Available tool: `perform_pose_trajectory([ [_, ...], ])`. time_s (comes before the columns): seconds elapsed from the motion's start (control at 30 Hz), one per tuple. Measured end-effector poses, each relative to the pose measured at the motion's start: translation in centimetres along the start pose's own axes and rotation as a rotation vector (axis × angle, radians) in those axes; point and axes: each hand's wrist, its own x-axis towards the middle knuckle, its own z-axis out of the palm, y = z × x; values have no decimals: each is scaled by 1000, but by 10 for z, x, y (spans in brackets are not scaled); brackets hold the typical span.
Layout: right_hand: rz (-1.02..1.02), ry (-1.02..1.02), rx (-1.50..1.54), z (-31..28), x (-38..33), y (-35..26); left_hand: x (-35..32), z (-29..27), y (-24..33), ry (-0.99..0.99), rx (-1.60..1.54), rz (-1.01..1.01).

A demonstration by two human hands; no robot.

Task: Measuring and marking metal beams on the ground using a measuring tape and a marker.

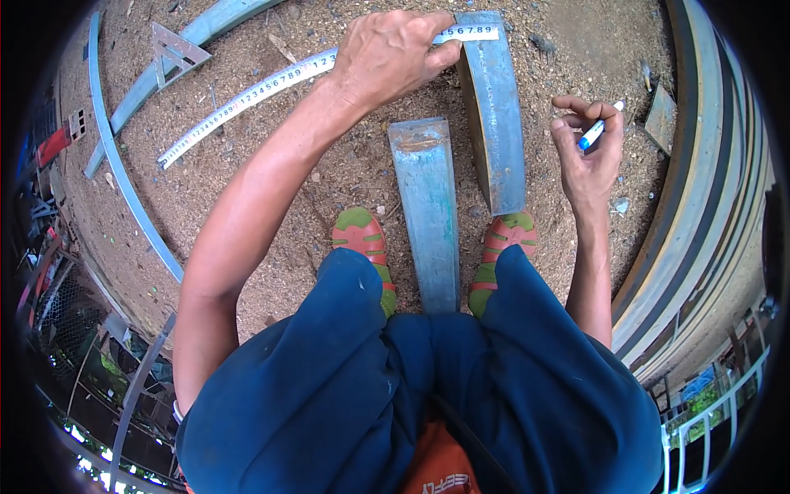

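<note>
Between the shoes [359, 236] lies one metal bar [429, 222]; beyond, the right hand [589, 156], fingers curled, holds a marker [591, 135]. Farther out, the left hand [391, 53] narrowly grips the measuring tape [271, 85] across the second bar [498, 115] at its far end; keeping it flat should help accuracy.

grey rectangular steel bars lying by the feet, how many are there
2: a grey rectangular steel bar between the green-and-orange shoes, near end possibly hidden by blue trousers; another right of it, under the white measuring tape.
</note>
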Motion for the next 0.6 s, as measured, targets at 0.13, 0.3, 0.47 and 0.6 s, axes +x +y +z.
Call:
perform_pose_trajectory([
  [0.13,66,43,47,-4,1,-3,-1,-3,0,-9,-21,-11],
  [0.3,36,51,0,-13,2,-4,1,-5,2,-13,-22,-10],
  [0.47,39,63,-23,-14,3,-7,1,-4,1,-29,-14,-22],
  [0.6,32,49,-28,-16,3,-5,4,-9,5,-121,-42,-92],
])
